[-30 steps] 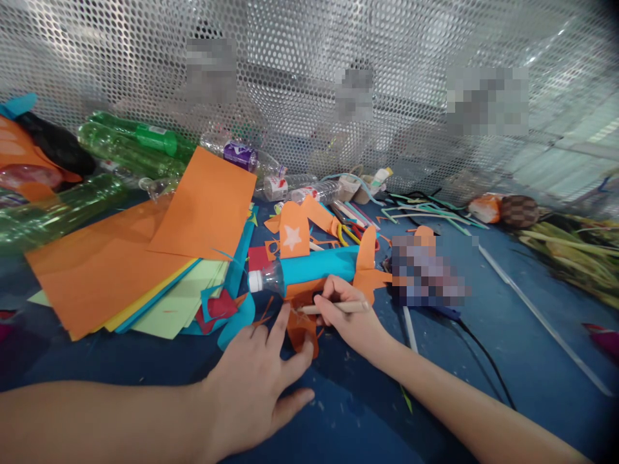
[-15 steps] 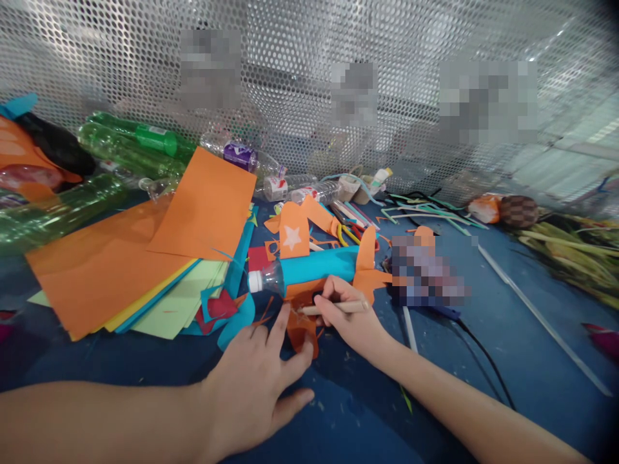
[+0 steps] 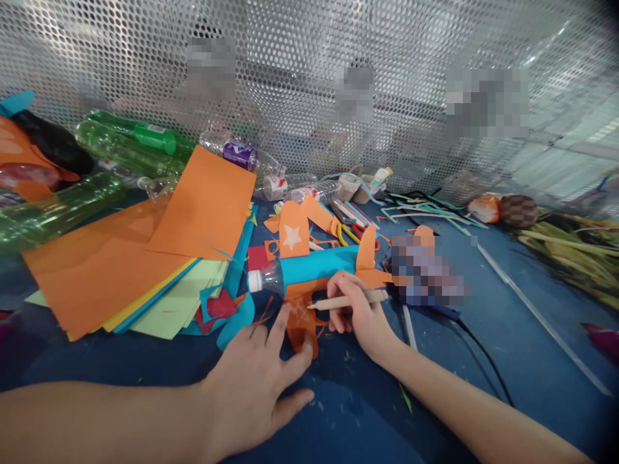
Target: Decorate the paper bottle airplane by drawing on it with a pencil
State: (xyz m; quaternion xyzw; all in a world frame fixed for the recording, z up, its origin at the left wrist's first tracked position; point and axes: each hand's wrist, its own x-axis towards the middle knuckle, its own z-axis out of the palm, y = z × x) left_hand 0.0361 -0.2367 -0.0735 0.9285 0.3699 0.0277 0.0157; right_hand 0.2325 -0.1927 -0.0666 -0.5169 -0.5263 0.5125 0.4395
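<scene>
A plastic bottle (image 3: 319, 263) wrapped in blue paper lies on its side, its white cap to the left. Orange paper fins (image 3: 368, 250) stick out at its right end. The far orange wing (image 3: 293, 233) carries a filled white star. On the near orange wing (image 3: 300, 332) a star shows in white outline. Spread fingers of my left hand (image 3: 256, 374) press on that wing's left and near edges. My right hand (image 3: 358, 309) grips a light-coloured marker (image 3: 338, 301), its tip just right of the outlined star; I cannot tell whether it touches the paper.
Orange, yellow, blue and green paper sheets (image 3: 203, 206) are stacked at left. Green bottles (image 3: 135, 145) lie behind them. Yellow-handled scissors (image 3: 345, 235) and paper scraps sit beyond the wrapped bottle. A blurred-out object (image 3: 428, 270) with a black cable is at right. Perforated metal (image 3: 300, 77) stands at the back.
My right hand has shifted right with the marker, and its tip has moved off the star, uncovering the white outline. My left hand has stayed in place.
</scene>
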